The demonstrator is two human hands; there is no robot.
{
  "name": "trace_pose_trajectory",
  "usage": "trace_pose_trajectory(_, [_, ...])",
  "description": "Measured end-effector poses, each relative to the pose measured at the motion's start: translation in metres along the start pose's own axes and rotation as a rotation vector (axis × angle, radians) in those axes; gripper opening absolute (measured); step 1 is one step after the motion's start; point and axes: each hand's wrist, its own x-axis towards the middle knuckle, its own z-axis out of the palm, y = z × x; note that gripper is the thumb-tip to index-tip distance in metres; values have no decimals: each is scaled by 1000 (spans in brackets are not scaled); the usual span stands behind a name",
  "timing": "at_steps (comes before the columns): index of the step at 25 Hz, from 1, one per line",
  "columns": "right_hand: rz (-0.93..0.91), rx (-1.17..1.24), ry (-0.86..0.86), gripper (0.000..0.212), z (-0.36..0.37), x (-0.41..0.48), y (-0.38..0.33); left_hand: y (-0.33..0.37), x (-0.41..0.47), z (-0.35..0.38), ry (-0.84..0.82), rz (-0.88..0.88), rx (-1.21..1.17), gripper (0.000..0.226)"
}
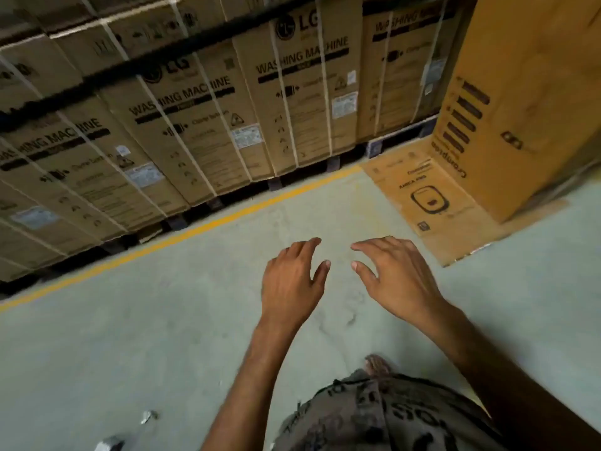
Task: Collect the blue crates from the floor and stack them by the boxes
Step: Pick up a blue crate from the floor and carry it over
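While the left hand (pixel 292 281) and right hand (pixel 395 276) hover empty, fingers (pixel 369 247) spread wide, and no blue crate shows, the person should probably scan the floor (pixel 156 340) beyond the boxes (pixel 201 125).

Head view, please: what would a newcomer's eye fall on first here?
First come the two bare hands at centre, left hand and right hand, both open and holding nothing above the grey floor. Behind them a wall of strapped washing machine boxes fills the upper left beyond a yellow floor line, and a tall orange box stands at right with flattened cardboard at its foot.
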Motion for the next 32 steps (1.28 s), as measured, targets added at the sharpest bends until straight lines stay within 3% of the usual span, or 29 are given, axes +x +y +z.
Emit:
trace_pose_trajectory(2, [129,31,29,34,8,-24,-10,-8,-10,5,-123,40,-31,44])
trace_pose_trajectory(5, [460,276,59,38,25,-80,-30,-12,-29,20,-297,15,-171,40])
trace_pose_trajectory(9, [808,508,142,44,38,-163,-32,31,-57,38,-435,250,-225,39])
trace_pose_trajectory(16, [1138,238,473,50,-6,-333,0,166,-133,55,-604,848,-286,60])
trace_pose_trajectory(21, [1327,-147,720,58,-52,-490,-8,288,-236,76,-491,1274,-260,71])
trace_pose_trajectory(26, [1562,-362,774,64,-98,-663,-20,421,-391,91,-411,1648,-310,72])
trace_pose_trajectory(32, [1880,-289,787,63,-97,-825,-49,530,-547,115,-491,2016,-355,58])
